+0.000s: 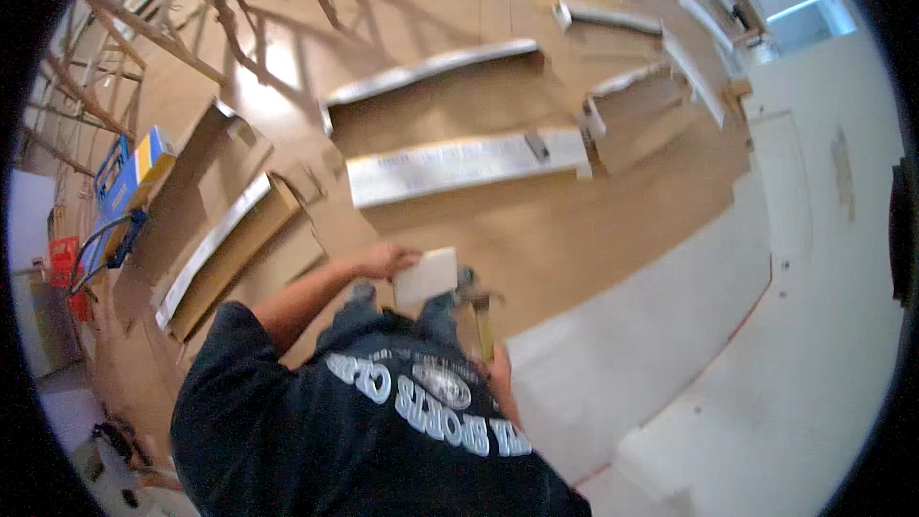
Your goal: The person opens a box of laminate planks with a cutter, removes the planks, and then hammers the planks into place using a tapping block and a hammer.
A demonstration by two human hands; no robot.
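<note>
My left hand is closed on the edge of a small, flat, white rectangular piece, which lies in front of my waist. My right hand, partly hidden by my shirt and arm, grips the lower handle of a hammer. The hammer's head points away from me, just right of the white piece. A small gap shows between the two. Below them are my jeans and shoes on the brown floor.
Long opened cardboard boxes with white sides lie across the brown-covered floor ahead. A wooden frame stands at far left, near a blue and yellow box and a red crate. A white wall rises at right.
</note>
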